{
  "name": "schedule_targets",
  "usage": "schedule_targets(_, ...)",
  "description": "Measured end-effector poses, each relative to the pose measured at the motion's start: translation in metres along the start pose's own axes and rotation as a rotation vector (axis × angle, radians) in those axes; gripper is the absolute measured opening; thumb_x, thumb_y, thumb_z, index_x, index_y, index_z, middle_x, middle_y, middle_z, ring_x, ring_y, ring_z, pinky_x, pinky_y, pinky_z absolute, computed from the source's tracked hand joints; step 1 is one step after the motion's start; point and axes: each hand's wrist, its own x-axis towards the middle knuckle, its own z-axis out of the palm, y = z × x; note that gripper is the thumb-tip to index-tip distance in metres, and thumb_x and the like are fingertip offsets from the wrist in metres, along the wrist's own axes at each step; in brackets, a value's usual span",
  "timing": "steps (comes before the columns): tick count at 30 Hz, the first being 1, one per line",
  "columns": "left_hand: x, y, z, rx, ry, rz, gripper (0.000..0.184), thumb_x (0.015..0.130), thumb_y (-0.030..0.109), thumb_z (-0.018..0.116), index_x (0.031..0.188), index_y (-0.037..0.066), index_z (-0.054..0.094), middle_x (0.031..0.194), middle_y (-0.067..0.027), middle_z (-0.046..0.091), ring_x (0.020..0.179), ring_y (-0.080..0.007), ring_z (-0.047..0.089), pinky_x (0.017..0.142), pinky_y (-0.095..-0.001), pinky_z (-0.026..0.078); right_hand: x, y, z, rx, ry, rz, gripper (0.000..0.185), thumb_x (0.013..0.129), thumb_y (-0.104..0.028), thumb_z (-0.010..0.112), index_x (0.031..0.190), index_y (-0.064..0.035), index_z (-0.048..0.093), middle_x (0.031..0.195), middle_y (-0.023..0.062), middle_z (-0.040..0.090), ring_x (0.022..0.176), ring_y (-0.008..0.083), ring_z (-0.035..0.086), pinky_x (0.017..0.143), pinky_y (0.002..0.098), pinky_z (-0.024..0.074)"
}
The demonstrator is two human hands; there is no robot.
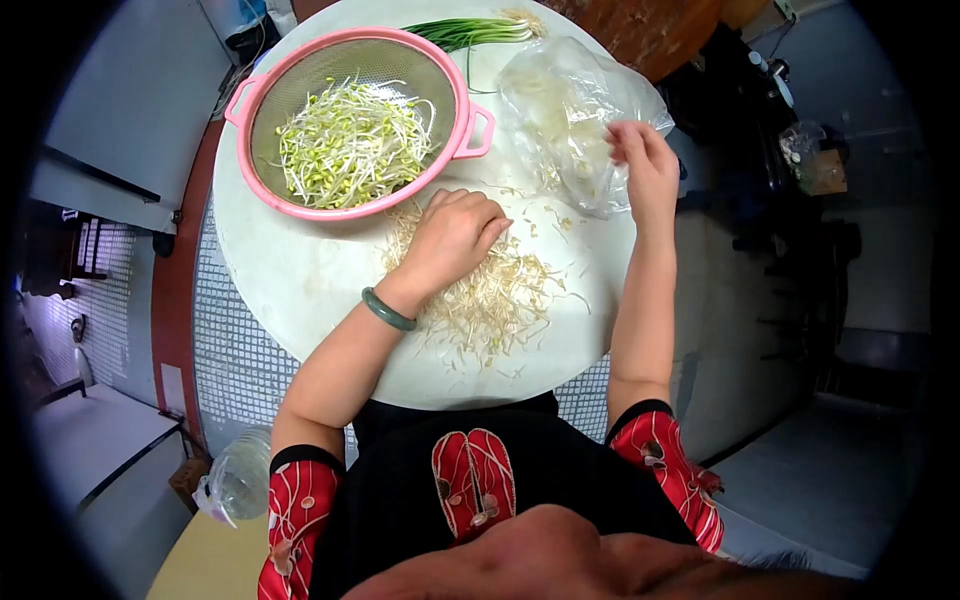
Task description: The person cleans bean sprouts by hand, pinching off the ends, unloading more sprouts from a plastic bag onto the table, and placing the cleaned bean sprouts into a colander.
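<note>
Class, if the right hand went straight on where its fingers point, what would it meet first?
Most likely the clear plastic bag, beside the right hand; the depth between them is unclear.

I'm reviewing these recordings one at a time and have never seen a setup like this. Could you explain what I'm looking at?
There is no robot here: a person works with bare hands. The single picture comes from a camera worn on their head, looking forward and down, so their own sleeves appear below.

On the pale round table stands a pink-rimmed strainer holding sprouts. Behind it lie green onions, and pale stringy scraps are spread nearer the person.

The left hand, below a green bangle on the wrist, is over the scraps; whether it holds anything is hidden. The right hand is at the clear plastic bag; I can't tell whether it grips it.
</note>
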Motion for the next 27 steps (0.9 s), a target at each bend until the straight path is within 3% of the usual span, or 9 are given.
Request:
schedule_targets(4,0.002,0.003,-0.001,-0.051,0.089,-0.034,0.013,0.089,0.012,0.062,0.101,0.006,0.065,0.088,-0.0100,0.066,0.086,-0.0293,0.060,0.084,-0.0404,0.044,-0.020,0.067,-0.016,-0.273,0.257,0.030,0.028,0.094,-0.021,0.064,0.110,0.0028,0.064,0.087,0.0050,0.068,0.078,0.0113,0.060,0.073,0.0235,0.0471)
schedule_targets(7,0.002,0.006,-0.002,-0.053,0.056,-0.072,0.015,0.089,0.010,0.062,0.103,0.005,0.064,0.094,-0.0112,0.066,0.091,-0.0305,0.060,0.087,-0.0403,0.044,-0.030,0.077,-0.001,-0.069,0.173,0.152,0.036,0.093,-0.021,0.066,0.116,0.0049,0.060,0.091,0.0065,0.066,0.078,0.0108,0.060,0.071,0.0233,0.0469)
schedule_targets(8,0.002,0.006,-0.001,-0.054,0.067,-0.064,0.016,0.088,0.009,0.062,0.103,0.005,0.064,0.096,-0.0116,0.066,0.092,-0.0306,0.060,0.087,-0.0401,0.045,-0.029,0.071,-0.006,0.042,-0.035,0.254,0.037,0.095,-0.020,0.065,0.118,0.0071,0.058,0.092,0.0077,0.065,0.076,0.0111,0.059,0.068,0.0235,0.0471)
schedule_targets(11,0.003,0.007,-0.004,-0.047,0.105,-0.050,0.016,0.088,0.008,0.062,0.103,0.004,0.064,0.099,-0.0122,0.066,0.093,-0.0307,0.061,0.088,-0.0396,0.045,-0.022,0.036,0.000,0.284,-0.170,0.292,0.034,0.097,-0.018,0.062,0.118,0.0074,0.058,0.089,0.0085,0.064,0.074,0.0109,0.059,0.065,0.0238,0.0469)
schedule_targets(15,0.006,0.016,-0.007,-0.018,0.097,-0.080,0.014,0.087,0.008,0.063,0.101,0.004,0.065,0.096,-0.0112,0.065,0.091,-0.0293,0.061,0.088,-0.0382,0.045,-0.003,0.003,0.005,0.497,-0.172,0.189,0.027,0.099,-0.018,0.056,0.116,0.0021,0.061,0.090,0.0086,0.067,0.076,0.0116,0.060,0.070,0.0262,0.0501)
schedule_targets(19,0.010,0.041,-0.013,-0.050,0.186,0.052,0.019,0.085,0.010,0.066,0.103,0.004,0.063,0.097,-0.0120,0.064,0.091,-0.0278,0.061,0.089,-0.0380,0.043,-0.009,-0.043,0.033,0.409,-0.280,0.024,0.024,0.098,-0.015,0.055,0.114,0.0007,0.062,0.107,0.0097,0.068,0.085,0.0161,0.062,0.081,0.0313,0.0515)
schedule_targets(23,0.028,0.064,-0.024,-0.027,0.653,0.231,0.040,0.084,0.014,0.071,0.119,0.001,0.056,0.112,-0.0174,0.060,0.098,-0.0275,0.059,0.095,-0.0369,0.042,-0.032,-0.032,0.068,-0.162,-0.256,-0.596,0.022,0.086,-0.006,0.059,0.106,-0.0004,0.067,0.101,0.0127,0.066,0.092,0.0276,0.063,0.084,0.0383,0.0510)
schedule_targets(24,0.033,0.069,-0.032,0.108,0.590,0.186,0.054,0.084,0.017,0.072,0.129,-0.001,0.048,0.119,-0.0213,0.056,0.103,-0.0288,0.058,0.094,-0.0361,0.044,-0.038,-0.036,0.069,-0.280,-0.237,-0.752,0.022,0.082,-0.006,0.060,0.102,-0.0008,0.069,0.098,0.0139,0.066,0.093,0.0298,0.063,0.083,0.0399,0.0512)
schedule_targets(27,0.038,0.064,-0.029,-0.034,0.434,0.039,0.051,0.085,0.016,0.070,0.128,-0.003,0.050,0.112,-0.0196,0.059,0.099,-0.0292,0.059,0.086,-0.0352,0.048,-0.053,-0.025,0.072,-0.116,-0.243,-0.589,0.018,0.076,-0.002,0.060,0.091,-0.0009,0.070,0.092,0.0138,0.064,0.092,0.0328,0.061,0.083,0.0417,0.0509)
